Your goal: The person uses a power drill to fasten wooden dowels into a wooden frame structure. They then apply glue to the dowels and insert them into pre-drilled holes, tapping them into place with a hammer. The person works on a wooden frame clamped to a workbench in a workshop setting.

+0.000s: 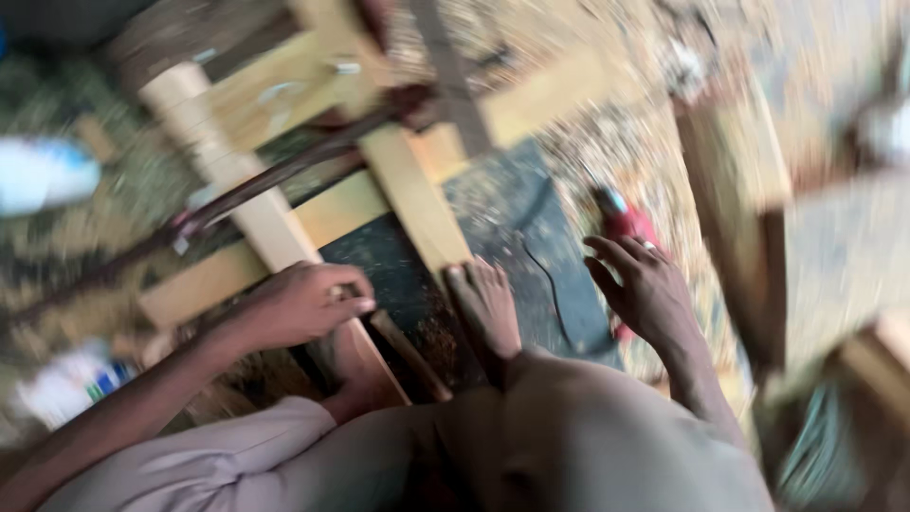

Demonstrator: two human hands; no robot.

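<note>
Pale wood dominates the blurred view, and everything is smeared by camera motion. At the far left, at about nine o'clock, a white and blue bottle-like object (43, 173) is seen lying on ground covered with sawdust (626, 142); a second white container (71, 381) lies at about eight o'clock. A dark curved metal rod (275, 180) runs from the left edge up toward the centre, crossing a pale round wooden post (223, 161).

The left hand (299, 305) is placed at about seven o'clock from the centre, with the fingers curled down over the lower end of that post, where it meets a yellowish wooden frame (417, 199). The hand is closed on the wood, pressing it down; a firm grasp around it cannot be confirmed because of the blur. A bare foot (485, 305) is set at six o'clock on the end of a frame slat, over a dark board (512, 204).

The right hand (640, 284) is held at about four o'clock, fingers spread wide, holding nothing, hovering just over a red power tool (626, 223) that lies on the ground. Whether the tool is touched cannot be told. A thin black cable (550, 284) is seen beside it. At the right edge another wooden piece (735, 180) stands.
</note>
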